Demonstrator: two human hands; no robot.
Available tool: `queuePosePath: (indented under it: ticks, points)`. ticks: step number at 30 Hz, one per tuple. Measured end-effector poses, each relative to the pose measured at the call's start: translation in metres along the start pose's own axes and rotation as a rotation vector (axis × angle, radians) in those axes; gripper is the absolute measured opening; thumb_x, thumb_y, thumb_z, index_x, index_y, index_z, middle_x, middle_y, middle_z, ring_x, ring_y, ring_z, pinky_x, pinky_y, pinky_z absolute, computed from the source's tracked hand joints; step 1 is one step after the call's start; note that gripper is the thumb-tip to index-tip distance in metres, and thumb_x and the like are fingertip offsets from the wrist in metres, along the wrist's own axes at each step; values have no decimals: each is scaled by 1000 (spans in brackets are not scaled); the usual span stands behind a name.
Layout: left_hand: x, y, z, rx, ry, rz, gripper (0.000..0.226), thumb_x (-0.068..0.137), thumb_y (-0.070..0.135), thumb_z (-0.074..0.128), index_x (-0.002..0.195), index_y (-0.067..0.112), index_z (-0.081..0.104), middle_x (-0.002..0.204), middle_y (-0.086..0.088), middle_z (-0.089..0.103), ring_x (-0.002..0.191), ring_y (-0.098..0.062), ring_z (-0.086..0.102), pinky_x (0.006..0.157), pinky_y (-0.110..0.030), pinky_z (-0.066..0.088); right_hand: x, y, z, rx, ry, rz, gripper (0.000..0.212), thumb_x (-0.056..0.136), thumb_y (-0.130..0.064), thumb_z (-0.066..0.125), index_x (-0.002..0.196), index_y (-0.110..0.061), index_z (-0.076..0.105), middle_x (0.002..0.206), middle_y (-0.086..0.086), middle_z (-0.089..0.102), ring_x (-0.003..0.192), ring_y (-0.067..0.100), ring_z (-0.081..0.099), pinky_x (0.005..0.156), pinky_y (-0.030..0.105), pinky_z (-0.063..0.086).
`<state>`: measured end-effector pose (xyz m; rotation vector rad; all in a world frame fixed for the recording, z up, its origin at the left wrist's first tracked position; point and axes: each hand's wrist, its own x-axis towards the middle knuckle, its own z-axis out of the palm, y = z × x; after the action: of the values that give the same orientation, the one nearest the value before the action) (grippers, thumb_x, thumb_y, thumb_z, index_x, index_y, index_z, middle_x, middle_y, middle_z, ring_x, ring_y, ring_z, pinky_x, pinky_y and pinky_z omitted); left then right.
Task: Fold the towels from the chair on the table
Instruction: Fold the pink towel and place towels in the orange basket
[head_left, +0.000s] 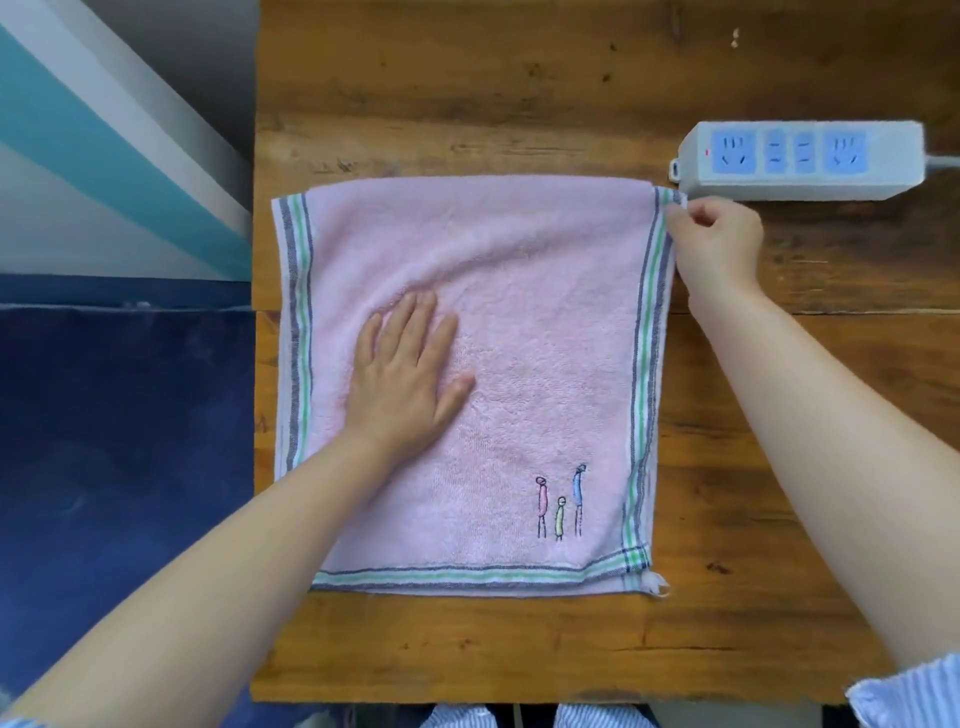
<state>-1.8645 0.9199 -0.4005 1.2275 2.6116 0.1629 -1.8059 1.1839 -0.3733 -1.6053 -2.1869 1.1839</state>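
A pink towel (519, 322) with green and dark striped borders and three small embroidered figures lies spread flat on the wooden table (467, 639). My left hand (405, 374) presses flat on the towel's left half, fingers straight. At the far right corner of the towel my right hand (714, 239) pinches the striped edge between thumb and fingers. The chair is not in view.
A white power strip (800, 161) with blue sockets lies on the table just beyond my right hand, its cable running off to the right. The table's left edge borders a blue floor area and a white and teal wall.
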Motion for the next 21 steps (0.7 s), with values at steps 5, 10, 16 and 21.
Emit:
queuePosePath:
  ticks: [5, 10, 16, 21]
  points:
    - [-2, 2, -4, -99, -19, -30, 65, 81, 45, 32, 123, 1, 56, 134, -24, 49, 124, -43, 45, 106, -47, 26, -1, 8, 16, -327, 54, -202, 15, 91, -22, 51, 97, -9, 55, 101, 9, 58, 94, 22, 55, 72, 29, 42]
    - [15, -8, -19, -189, 357, -119, 37, 86, 20, 41, 112, 1, 57, 118, -28, 56, 113, -35, 44, 94, -49, 33, -24, 5, 10, -379, 124, -371, 32, 88, -5, 46, 119, -1, 47, 124, 19, 47, 114, 32, 46, 93, 37, 42]
    - [58, -72, -40, -289, 309, -805, 38, 90, 29, 48, 117, 2, 52, 121, -22, 50, 113, -37, 44, 93, -45, 36, -33, -18, 32, -534, -170, -669, 32, 87, 0, 43, 116, 6, 54, 139, 25, 40, 134, 39, 29, 112, 46, 20]
    - [73, -91, -45, -624, 333, -721, 36, 94, 26, 43, 59, 17, 43, 61, 3, 46, 60, -15, 40, 52, -25, 30, -15, -12, 48, -685, -313, -693, 44, 96, -23, 35, 138, -11, 35, 154, 12, 17, 143, 26, 7, 115, 38, -2]
